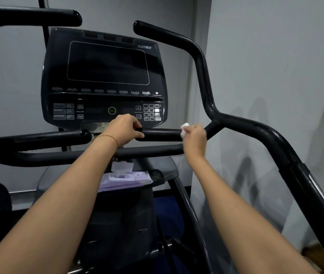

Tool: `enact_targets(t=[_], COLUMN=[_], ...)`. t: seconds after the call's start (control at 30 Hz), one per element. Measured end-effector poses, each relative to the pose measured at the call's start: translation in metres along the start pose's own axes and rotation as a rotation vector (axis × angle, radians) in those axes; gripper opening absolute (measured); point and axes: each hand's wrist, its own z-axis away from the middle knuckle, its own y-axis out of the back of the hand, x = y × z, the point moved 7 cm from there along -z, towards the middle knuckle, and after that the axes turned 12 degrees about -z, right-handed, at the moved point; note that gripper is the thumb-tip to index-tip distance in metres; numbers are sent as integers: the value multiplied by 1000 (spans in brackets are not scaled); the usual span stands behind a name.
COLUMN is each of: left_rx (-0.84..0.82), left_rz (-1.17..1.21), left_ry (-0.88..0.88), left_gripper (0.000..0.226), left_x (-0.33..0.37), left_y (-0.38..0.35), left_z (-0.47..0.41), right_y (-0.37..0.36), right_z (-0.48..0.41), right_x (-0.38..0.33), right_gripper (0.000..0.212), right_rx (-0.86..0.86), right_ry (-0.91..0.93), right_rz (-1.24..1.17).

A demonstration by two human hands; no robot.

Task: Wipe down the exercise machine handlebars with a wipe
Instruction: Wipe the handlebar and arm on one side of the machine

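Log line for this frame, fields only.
stage: wiping handlebar | left hand: grips its end | right hand: holds wipe against it | wipe pack: lid open, below

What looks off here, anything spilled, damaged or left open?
The purple wipes pack on the ledge below the handlebar sits with its flip lid open, so the wipes could dry out. Nothing looks spilled or broken. The left hand grips the bar's end; the right hand holds the wipe against it.

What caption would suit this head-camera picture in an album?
Left hand grips the black handlebar below the Cybex console while the right hand holds a white wipe against it.
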Motion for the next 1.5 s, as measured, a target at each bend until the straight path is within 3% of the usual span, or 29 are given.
enact_targets(t=[0.17, 0.3, 0.4, 0.47, 0.6, 0.8, 0.93, 1.03, 1.13, 1.2, 1.33, 1.4, 1.5], left_rx=[19, 29, 14, 11, 9, 34, 45, 39, 1, -44, -36, -10, -136], left_rz=[6, -8, -22, -20, -13, -25, -33, -48, -118, -249, -537, -315, 502], left_ry=[-3, -2, -4, -3, -3, -17, -22, -8, 3, 20, 52, 36, -27], left_gripper=[32, 33, 35, 35, 35, 29, 30, 33, 34, 31, 27, 33, 37], left_x=[1, 0, 1, 1, 2, 0, -1, -1, 4, 12, 42, 64, 114], left_y=[2, 5, 5, 4, 3, 1, 1, 1, 3, 7, 9, 6, -3], left_z=[2, 4, 5, 4, 2, -1, 0, 0, 1, 3, 7, 10, 18], right_y=[-45, -38, -2, 20, 6, -53, -50, -19, 13, 36, 79, 93, 118], right_z=[33, 38, 14, 0, -9, 27, 29, 13, -11, -18, 4, 15, 16], right_x=[-66, -60, -20, 7, 9, -81, -77, -41, -6, 6, -4, -10, -17], right_gripper=[23, 26, 19, 34, 19, 19, 21, 22, 21, 22, 21, 20, 14], right_rx=[-137, -206, -105, -6, -50, -195, -219, -172, -202, -189, -132, -176, -138], right_ry=[295, 379, 189, -15, -139, 204, 253, 158, -66, -256, -331, -346, -361], right_rz=[-16, -16, -36, -59, -35, 6, -13, 63, 155, -24, -536, -650, -733])
